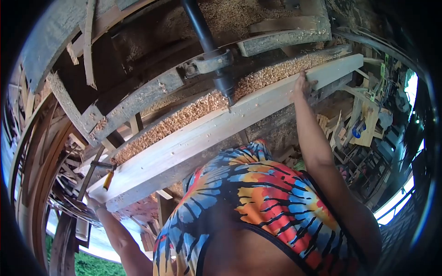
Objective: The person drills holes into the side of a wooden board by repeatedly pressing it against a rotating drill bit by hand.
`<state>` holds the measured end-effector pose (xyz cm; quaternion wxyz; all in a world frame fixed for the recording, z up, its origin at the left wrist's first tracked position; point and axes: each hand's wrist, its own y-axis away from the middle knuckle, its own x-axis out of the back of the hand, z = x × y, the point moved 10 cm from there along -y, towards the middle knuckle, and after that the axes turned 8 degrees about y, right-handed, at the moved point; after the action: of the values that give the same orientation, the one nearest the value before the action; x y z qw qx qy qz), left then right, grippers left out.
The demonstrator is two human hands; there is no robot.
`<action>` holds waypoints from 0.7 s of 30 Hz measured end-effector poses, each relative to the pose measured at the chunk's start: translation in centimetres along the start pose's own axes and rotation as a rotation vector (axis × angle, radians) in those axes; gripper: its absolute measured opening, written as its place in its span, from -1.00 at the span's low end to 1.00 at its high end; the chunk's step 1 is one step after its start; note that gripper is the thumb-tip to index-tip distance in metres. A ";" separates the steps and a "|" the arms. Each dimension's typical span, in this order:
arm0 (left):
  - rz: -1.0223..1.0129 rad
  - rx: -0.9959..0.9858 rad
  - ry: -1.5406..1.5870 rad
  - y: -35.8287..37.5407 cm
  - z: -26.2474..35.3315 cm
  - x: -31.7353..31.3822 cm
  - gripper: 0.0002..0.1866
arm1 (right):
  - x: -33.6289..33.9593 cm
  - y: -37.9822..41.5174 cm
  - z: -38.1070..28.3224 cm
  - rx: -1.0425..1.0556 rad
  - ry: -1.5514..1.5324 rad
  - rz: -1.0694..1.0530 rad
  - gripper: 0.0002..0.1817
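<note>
A long pale wooden beam (184, 148) lies slantwise across the bench, from lower left to upper right. My left hand (95, 203) is closed around its lower left end, with the fingers partly hidden. Toward the far right end, my right hand (302, 87) grips the beam, its fingers over the upper edge. Between my hands, a dark drill bit (229, 105) in a spindle (223, 83) points down at the beam's upper face, its tip at or just above the wood. Small wood chips dot that face.
A thick ridge of wood shavings (184, 120) runs along the beam's far side. Near the left end stands a bar clamp with a yellow handle (108, 180). A worn wooden frame (152, 94) surrounds the spindle. Scrap wood and a blue object (358, 129) lie at the right.
</note>
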<state>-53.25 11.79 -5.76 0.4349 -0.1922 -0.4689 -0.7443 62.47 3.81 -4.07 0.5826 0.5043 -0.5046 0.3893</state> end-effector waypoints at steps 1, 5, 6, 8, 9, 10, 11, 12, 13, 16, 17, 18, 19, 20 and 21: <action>0.010 -0.015 0.002 -1.4 0.4 0.8 0.19 | 0.2 1.0 -0.4 -0.022 -0.027 -0.012 0.23; 0.003 0.040 -0.032 -5.5 0.7 2.1 0.10 | -0.2 -0.9 0.7 -0.059 0.001 0.028 0.19; -0.096 0.091 0.013 -7.4 -0.7 1.6 0.02 | -0.6 -1.8 0.8 -0.043 0.042 0.050 0.18; -0.169 -0.035 -0.283 -11.3 -0.4 2.7 -0.07 | 0.2 -0.5 0.3 -0.049 0.020 0.031 0.17; -0.101 -0.029 -0.253 -10.5 0.0 3.0 -0.09 | 0.7 0.6 -0.1 -0.055 -0.002 0.010 0.18; -0.032 -0.022 -0.221 -8.3 0.7 2.7 -0.10 | 0.8 1.1 -0.6 -0.059 -0.024 -0.013 0.18; 0.038 -0.015 -0.192 -6.7 1.0 2.6 -0.12 | 0.6 1.1 -0.9 -0.052 -0.025 -0.022 0.18; 0.051 0.000 -0.161 -6.3 0.8 2.5 -0.13 | 0.6 1.0 -0.8 -0.048 -0.025 -0.030 0.18; 0.063 0.014 -0.131 -6.0 0.8 2.3 -0.14 | 0.6 0.7 -0.7 -0.046 -0.026 -0.037 0.18; 0.118 0.005 -0.124 -5.3 0.7 2.6 -0.13 | 0.5 -1.0 -0.5 -0.039 0.116 0.058 0.17; 0.168 -0.024 -0.159 -5.2 0.8 2.8 -0.10 | 0.2 -1.2 -0.1 -0.060 0.070 0.030 0.17; 0.219 -0.053 -0.191 -4.9 1.1 2.9 -0.08 | 1.2 0.3 -0.7 -0.080 0.021 0.001 0.17; 0.197 -0.071 -0.173 -3.6 1.3 2.4 -0.01 | 1.6 1.0 -1.2 -0.098 -0.028 -0.025 0.16; 0.164 -0.067 -0.144 -2.3 1.5 1.8 0.00 | 1.3 0.1 -1.1 -0.091 0.002 0.000 0.17; 0.130 -0.062 -0.114 -1.7 1.3 1.4 0.01 | 1.2 -0.8 -1.0 -0.084 0.032 0.027 0.17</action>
<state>-55.60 12.58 -5.09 0.4484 -0.2778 -0.4563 -0.7166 63.61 4.60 -3.06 0.6060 0.4663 -0.5179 0.3835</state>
